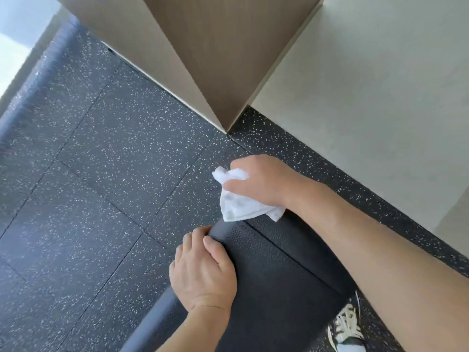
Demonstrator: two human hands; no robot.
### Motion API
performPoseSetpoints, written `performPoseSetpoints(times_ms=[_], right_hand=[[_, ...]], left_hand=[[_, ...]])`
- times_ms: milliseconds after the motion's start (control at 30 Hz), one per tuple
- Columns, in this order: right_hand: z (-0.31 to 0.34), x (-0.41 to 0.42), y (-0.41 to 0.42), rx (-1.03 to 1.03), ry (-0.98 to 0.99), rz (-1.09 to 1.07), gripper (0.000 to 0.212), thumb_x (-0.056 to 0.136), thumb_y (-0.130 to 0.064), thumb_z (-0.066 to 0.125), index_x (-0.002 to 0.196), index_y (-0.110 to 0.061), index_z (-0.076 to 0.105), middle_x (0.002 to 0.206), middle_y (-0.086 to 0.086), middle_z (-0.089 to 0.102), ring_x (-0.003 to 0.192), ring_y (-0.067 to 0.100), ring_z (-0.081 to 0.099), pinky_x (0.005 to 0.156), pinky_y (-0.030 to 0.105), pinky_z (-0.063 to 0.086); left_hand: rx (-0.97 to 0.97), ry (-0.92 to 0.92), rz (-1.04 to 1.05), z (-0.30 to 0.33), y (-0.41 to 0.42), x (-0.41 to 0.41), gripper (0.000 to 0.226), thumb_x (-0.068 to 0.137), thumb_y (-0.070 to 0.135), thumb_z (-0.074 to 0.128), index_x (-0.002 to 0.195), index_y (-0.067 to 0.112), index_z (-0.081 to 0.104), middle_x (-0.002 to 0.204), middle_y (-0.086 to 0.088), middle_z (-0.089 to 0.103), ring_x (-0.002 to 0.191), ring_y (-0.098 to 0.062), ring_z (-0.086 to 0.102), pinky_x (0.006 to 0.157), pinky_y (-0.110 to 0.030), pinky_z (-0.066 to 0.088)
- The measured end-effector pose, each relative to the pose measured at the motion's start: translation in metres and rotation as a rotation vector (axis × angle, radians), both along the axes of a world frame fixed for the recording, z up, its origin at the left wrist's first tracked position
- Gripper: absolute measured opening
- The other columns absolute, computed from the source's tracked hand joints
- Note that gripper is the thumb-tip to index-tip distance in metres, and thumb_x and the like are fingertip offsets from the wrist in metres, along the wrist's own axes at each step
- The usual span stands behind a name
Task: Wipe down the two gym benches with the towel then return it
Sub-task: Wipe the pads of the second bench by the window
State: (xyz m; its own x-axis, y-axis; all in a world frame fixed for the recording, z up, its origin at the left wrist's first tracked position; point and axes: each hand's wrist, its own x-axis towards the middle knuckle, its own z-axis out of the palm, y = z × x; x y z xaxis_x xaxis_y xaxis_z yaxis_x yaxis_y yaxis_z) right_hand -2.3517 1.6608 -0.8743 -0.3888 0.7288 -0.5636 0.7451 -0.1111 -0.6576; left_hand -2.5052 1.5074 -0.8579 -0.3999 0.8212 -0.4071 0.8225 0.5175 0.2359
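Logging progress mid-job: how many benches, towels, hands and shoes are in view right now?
Benches: 1, the black bench
Towels: 1, the white towel, held in the right hand
Hands: 2, the left hand gripping the bench's edge
Shoes: 1, a laced shoe
Total: 5

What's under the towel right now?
The towel hangs from the right hand over the far end of the black bench pad, with speckled floor beyond. The pad edge beneath the cloth is covered, so contact cannot be confirmed.

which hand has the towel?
The right hand, at the far end of the bench, grips the white towel; the left hand only holds the bench edge.
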Motion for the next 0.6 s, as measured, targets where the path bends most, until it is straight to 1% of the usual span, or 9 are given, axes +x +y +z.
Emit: performPoseSetpoints(times_ms=[33, 100, 167, 200, 267, 333, 400, 467, 600], right_hand=[[0.002, 0.011, -0.002, -0.047, 0.025, -0.037, 0.037, 0.095, -0.051, 0.057, 0.073, -0.022, 0.05, 0.071, -0.008, 0.057, 0.068, 0.011, 0.054, 0.061, 0.036, 0.036], [0.005, 0.028, -0.008, -0.107, 0.061, -0.112, 0.037, 0.096, -0.05, 0.06, 0.074, -0.021, 0.05, 0.07, -0.008, 0.054, 0.064, 0.01, 0.051, 0.061, 0.035, 0.036], [0.008, 0.036, -0.013, -0.122, 0.052, -0.162, 0.033, 0.097, -0.05, 0.061, 0.079, -0.022, 0.056, 0.072, -0.007, 0.057, 0.064, 0.007, 0.052, 0.063, 0.035, 0.038], [0.008, 0.035, -0.014, -0.124, 0.04, -0.171, 0.031, 0.097, -0.049, 0.061, 0.078, -0.025, 0.057, 0.071, -0.01, 0.058, 0.062, 0.003, 0.051, 0.063, 0.034, 0.038], [0.009, 0.024, -0.012, -0.11, 0.007, -0.152, 0.033, 0.097, -0.047, 0.06, 0.07, -0.029, 0.051, 0.064, -0.016, 0.056, 0.057, 0.002, 0.05, 0.06, 0.033, 0.036], [0.011, 0.002, -0.003, -0.074, -0.084, -0.052, 0.035, 0.094, -0.049, 0.059, 0.07, -0.025, 0.05, 0.067, -0.013, 0.059, 0.063, 0.007, 0.054, 0.06, 0.034, 0.037], [0.01, -0.024, 0.007, -0.023, -0.245, 0.132, 0.036, 0.092, -0.05, 0.054, 0.071, -0.021, 0.053, 0.072, -0.006, 0.062, 0.07, 0.015, 0.058, 0.059, 0.035, 0.037], [0.005, -0.05, 0.013, 0.028, -0.376, 0.319, 0.034, 0.088, -0.049, 0.053, 0.069, -0.021, 0.056, 0.072, -0.004, 0.062, 0.069, 0.016, 0.057, 0.056, 0.033, 0.033], [-0.006, -0.091, 0.009, 0.017, -0.481, 0.58, 0.027, 0.083, -0.04, 0.057, 0.065, -0.02, 0.06, 0.067, -0.004, 0.062, 0.063, 0.016, 0.056, 0.053, 0.03, 0.034]], left_hand=[[0.003, 0.0, 0.0, 0.0, 0.0, 0.0, 0.049, 0.097, 0.038, 0.018, 0.105, 0.023, 0.064, 0.101, 0.001, 0.067, 0.095, -0.032, 0.061, 0.08, -0.046, 0.046], [0.015, 0.0, 0.003, -0.001, 0.0, -0.001, 0.046, 0.099, 0.038, 0.022, 0.106, 0.024, 0.065, 0.102, 0.004, 0.067, 0.095, -0.03, 0.062, 0.081, -0.045, 0.045], [0.026, 0.002, -0.007, -0.003, 0.0, -0.001, 0.044, 0.099, 0.037, 0.025, 0.107, 0.024, 0.067, 0.102, 0.005, 0.067, 0.094, -0.029, 0.063, 0.081, -0.044, 0.045], [0.031, 0.003, -0.011, -0.003, -0.001, -0.002, 0.043, 0.099, 0.036, 0.027, 0.107, 0.024, 0.068, 0.101, 0.005, 0.067, 0.093, -0.028, 0.063, 0.081, -0.044, 0.045], [0.04, -0.003, -0.013, -0.003, -0.002, -0.003, 0.042, 0.099, 0.036, 0.029, 0.107, 0.025, 0.068, 0.1, 0.005, 0.067, 0.092, -0.027, 0.063, 0.081, -0.043, 0.045], [0.05, -0.008, -0.011, -0.002, -0.003, -0.005, 0.04, 0.099, 0.036, 0.03, 0.107, 0.026, 0.068, 0.1, 0.006, 0.067, 0.091, -0.026, 0.063, 0.082, -0.043, 0.045], [0.06, -0.009, -0.007, -0.004, -0.003, -0.007, 0.039, 0.099, 0.036, 0.032, 0.107, 0.026, 0.068, 0.099, 0.007, 0.066, 0.09, -0.026, 0.063, 0.082, -0.042, 0.044], [0.073, -0.008, -0.004, -0.006, -0.004, -0.007, 0.037, 0.098, 0.036, 0.033, 0.106, 0.026, 0.067, 0.099, 0.007, 0.065, 0.09, -0.026, 0.062, 0.081, -0.043, 0.043], [0.087, 0.004, 0.001, -0.005, -0.005, -0.008, 0.027, 0.098, 0.035, 0.035, 0.091, 0.025, 0.059, 0.09, 0.005, 0.06, 0.084, -0.026, 0.058, 0.077, -0.043, 0.042]])
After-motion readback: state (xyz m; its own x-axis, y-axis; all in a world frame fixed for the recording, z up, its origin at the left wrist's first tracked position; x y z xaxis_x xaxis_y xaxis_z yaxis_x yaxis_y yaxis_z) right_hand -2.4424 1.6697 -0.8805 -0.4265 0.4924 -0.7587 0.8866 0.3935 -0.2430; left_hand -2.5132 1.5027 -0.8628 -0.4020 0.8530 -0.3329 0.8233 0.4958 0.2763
